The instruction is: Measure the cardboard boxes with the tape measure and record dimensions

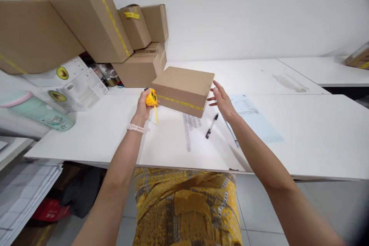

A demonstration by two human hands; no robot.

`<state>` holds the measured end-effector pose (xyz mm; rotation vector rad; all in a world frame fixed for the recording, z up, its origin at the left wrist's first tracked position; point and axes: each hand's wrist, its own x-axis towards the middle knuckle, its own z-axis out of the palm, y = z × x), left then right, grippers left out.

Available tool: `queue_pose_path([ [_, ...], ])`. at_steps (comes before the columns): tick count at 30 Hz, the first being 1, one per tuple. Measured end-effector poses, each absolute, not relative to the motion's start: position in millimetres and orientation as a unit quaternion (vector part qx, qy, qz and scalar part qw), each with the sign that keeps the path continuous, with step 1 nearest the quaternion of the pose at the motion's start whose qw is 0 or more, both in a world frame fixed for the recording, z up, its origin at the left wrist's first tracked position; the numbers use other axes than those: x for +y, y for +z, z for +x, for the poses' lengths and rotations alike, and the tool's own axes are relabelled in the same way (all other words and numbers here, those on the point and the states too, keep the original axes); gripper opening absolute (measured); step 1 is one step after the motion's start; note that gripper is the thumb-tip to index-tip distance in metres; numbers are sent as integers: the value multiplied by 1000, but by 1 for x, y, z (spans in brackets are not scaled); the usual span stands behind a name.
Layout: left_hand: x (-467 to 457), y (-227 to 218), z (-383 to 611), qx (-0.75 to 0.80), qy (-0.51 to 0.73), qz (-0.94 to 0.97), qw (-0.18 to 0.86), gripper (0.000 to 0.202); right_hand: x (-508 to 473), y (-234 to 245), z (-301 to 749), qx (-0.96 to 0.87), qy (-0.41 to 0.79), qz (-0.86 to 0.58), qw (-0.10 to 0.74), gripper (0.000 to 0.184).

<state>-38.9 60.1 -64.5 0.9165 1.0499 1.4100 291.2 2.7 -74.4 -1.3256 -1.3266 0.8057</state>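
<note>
My left hand (143, 104) is wrapped round a yellow tape measure (151, 98), with a short length of its tape hanging out below. It is beside the left corner of a closed cardboard box (183, 84), which has yellow tape along its front. At the box's right end is my right hand (221, 102), its fingers spread and holding nothing; whether the fingertips touch the cardboard I cannot tell. A printed white sheet (170, 138) lies in front of the box. A black-capped pen (212, 126) rests on the sheet.
Several cardboard boxes (95, 27) are stacked at the back left, above white boxes with avocado pictures (77, 84). A mint-green tumbler (43, 111) leans at the left. Right of my right hand lies a pale blue printed sheet (259, 123). Another box (359, 57) stands far right.
</note>
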Motion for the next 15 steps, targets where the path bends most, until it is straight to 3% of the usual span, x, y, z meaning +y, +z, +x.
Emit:
queue_pose_path([
  [4,82,-52,-48,434,601,378,554,27,8,-70,293,-546,302,-579,526,73],
  [10,74,-58,-43,426,577,373,589,38,-3,-96,283,-592,272,-563,508,75],
  [15,51,-25,-37,351,593,412,596,46,2,-61,288,-600,157,-570,539,68],
])
